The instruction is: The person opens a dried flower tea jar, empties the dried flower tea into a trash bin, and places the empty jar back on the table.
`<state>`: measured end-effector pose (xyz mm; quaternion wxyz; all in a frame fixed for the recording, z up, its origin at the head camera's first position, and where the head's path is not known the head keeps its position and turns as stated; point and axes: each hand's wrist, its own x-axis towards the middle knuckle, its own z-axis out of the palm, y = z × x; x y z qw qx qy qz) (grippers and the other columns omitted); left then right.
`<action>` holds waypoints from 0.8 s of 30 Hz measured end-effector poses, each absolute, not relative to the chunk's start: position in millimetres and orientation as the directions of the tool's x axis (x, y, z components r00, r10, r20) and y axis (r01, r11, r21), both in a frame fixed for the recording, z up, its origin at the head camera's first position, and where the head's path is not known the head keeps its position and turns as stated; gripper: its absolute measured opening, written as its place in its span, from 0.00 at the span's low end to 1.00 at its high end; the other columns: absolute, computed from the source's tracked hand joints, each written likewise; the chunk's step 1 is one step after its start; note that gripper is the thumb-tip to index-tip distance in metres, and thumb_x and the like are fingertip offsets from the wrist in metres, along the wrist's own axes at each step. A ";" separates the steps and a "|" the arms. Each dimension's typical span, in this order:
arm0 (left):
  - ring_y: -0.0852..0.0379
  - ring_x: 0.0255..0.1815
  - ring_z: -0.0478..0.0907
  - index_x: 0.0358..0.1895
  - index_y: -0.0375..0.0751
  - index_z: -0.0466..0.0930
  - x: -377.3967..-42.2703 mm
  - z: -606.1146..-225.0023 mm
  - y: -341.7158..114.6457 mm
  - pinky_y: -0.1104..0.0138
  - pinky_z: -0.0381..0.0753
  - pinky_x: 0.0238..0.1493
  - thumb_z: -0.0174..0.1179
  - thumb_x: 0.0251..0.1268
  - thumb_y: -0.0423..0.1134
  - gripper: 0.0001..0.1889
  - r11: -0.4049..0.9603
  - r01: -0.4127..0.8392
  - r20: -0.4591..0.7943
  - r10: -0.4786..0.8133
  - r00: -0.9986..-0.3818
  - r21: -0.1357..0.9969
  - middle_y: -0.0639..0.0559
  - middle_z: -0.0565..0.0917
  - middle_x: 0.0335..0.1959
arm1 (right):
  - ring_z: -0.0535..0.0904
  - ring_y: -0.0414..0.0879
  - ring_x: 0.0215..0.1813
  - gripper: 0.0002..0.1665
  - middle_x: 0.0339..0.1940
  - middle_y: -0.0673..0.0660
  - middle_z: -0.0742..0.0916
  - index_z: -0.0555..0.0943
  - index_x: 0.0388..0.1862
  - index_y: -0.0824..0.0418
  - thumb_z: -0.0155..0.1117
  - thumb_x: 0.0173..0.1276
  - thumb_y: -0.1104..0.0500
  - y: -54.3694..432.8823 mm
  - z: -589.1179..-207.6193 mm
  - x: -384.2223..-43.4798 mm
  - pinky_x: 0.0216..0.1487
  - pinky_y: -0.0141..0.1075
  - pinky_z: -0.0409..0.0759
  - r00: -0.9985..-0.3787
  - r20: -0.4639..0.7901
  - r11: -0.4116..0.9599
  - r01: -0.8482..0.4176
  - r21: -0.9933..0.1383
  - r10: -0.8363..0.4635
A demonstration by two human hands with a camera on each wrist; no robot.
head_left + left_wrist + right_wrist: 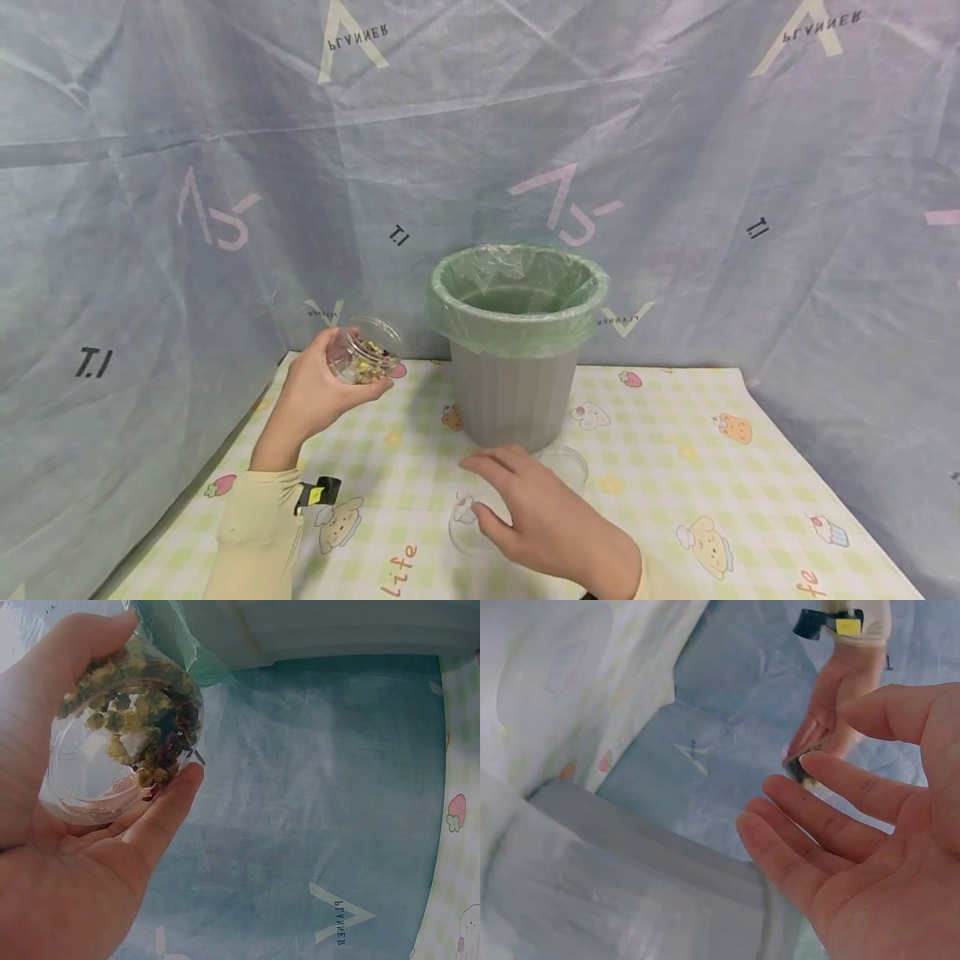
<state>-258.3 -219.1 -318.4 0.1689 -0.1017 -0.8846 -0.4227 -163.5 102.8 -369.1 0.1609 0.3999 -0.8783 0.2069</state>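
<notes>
My left hand point(315, 387) grips a small clear jar point(365, 350), held up left of the bin and tilted toward it. Dried yellow flower buds and dark red bits point(146, 731) lie inside, gathered toward one side of the jar in the left wrist view. Its mouth has no lid on it. My right hand point(551, 521) hovers low over the table in front of the bin, holding nothing. In the right wrist view its fingers point(817, 825) are spread and slightly bent. Beneath and beside it are two clear round pieces point(467, 537), partly hidden by the hand.
A grey ribbed trash bin point(510, 400) stands at the back middle of the table, lined with a green plastic bag point(517, 333) folded over its rim. A checked cloth with cartoon prints point(645, 500) covers the table. Grey-blue fabric point(465, 142) hangs behind and at both sides.
</notes>
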 end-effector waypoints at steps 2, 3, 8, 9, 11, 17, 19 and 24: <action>0.38 0.72 0.72 0.74 0.43 0.65 -258.4 -318.5 -219.3 0.45 0.73 0.69 0.79 0.48 0.62 0.52 0.616 0.320 0.379 0.037 -0.925 0.720 0.39 0.74 0.70 | 0.78 0.42 0.62 0.24 0.62 0.47 0.82 0.78 0.67 0.52 0.66 0.74 0.53 105.1 -365.1 -163.5 0.60 0.41 0.81 -0.636 0.453 0.600 -0.762 -0.243 -0.625; 0.38 0.72 0.72 0.74 0.44 0.65 -258.4 -318.5 -219.2 0.45 0.73 0.69 0.79 0.48 0.62 0.52 0.616 0.319 0.378 0.037 -0.925 0.720 0.39 0.74 0.70 | 0.78 0.42 0.62 0.24 0.62 0.47 0.82 0.78 0.67 0.52 0.66 0.74 0.53 106.5 -362.9 -163.7 0.60 0.41 0.81 -0.637 0.459 0.601 -0.761 -0.245 -0.619; 0.38 0.70 0.73 0.71 0.45 0.68 -258.3 -318.2 -219.3 0.43 0.74 0.66 0.79 0.48 0.63 0.49 0.635 0.322 0.393 0.032 -0.919 0.702 0.41 0.75 0.65 | 0.78 0.42 0.62 0.24 0.61 0.47 0.83 0.79 0.67 0.51 0.67 0.73 0.54 115.4 -351.8 -167.9 0.58 0.41 0.82 -0.607 0.520 0.597 -0.774 -0.213 -0.601; 0.38 0.69 0.74 0.70 0.45 0.69 -258.1 -318.1 -219.3 0.43 0.75 0.65 0.79 0.48 0.64 0.48 0.640 0.324 0.398 0.030 -0.917 0.697 0.42 0.76 0.63 | 0.78 0.43 0.62 0.24 0.62 0.48 0.82 0.79 0.67 0.51 0.68 0.73 0.55 117.6 -348.9 -169.2 0.58 0.42 0.82 -0.600 0.532 0.596 -0.776 -0.206 -0.598; 0.39 0.67 0.74 0.69 0.45 0.70 -257.9 -317.9 -219.3 0.43 0.75 0.63 0.79 0.47 0.64 0.48 0.649 0.324 0.407 0.025 -0.913 0.688 0.42 0.77 0.61 | 0.79 0.44 0.62 0.25 0.62 0.48 0.83 0.79 0.67 0.52 0.69 0.72 0.56 122.5 -342.9 -171.5 0.58 0.43 0.82 -0.591 0.554 0.600 -0.776 -0.194 -0.586; 0.40 0.67 0.74 0.69 0.46 0.70 -258.0 -317.7 -219.1 0.44 0.75 0.63 0.79 0.47 0.64 0.48 0.647 0.322 0.406 0.021 -0.914 0.691 0.42 0.77 0.62 | 0.78 0.46 0.63 0.25 0.61 0.49 0.83 0.80 0.66 0.54 0.71 0.71 0.57 137.6 -323.8 -177.3 0.58 0.45 0.82 -0.571 0.634 0.621 -0.764 -0.176 -0.522; 0.41 0.67 0.74 0.69 0.47 0.70 -258.4 -317.7 -218.9 0.44 0.75 0.63 0.79 0.47 0.64 0.48 0.645 0.319 0.404 0.017 -0.914 0.694 0.43 0.77 0.62 | 0.78 0.47 0.62 0.25 0.61 0.50 0.83 0.80 0.66 0.55 0.71 0.70 0.58 142.2 -317.4 -179.5 0.58 0.46 0.82 -0.553 0.666 0.626 -0.763 -0.162 -0.501; 0.41 0.66 0.74 0.69 0.47 0.70 -258.4 -317.8 -218.7 0.44 0.75 0.63 0.79 0.46 0.64 0.48 0.647 0.314 0.403 0.012 -0.915 0.694 0.42 0.78 0.62 | 0.78 0.51 0.62 0.26 0.62 0.54 0.83 0.80 0.66 0.58 0.71 0.69 0.59 152.4 -300.1 -186.7 0.53 0.48 0.81 -0.504 0.726 0.641 -0.759 -0.113 -0.469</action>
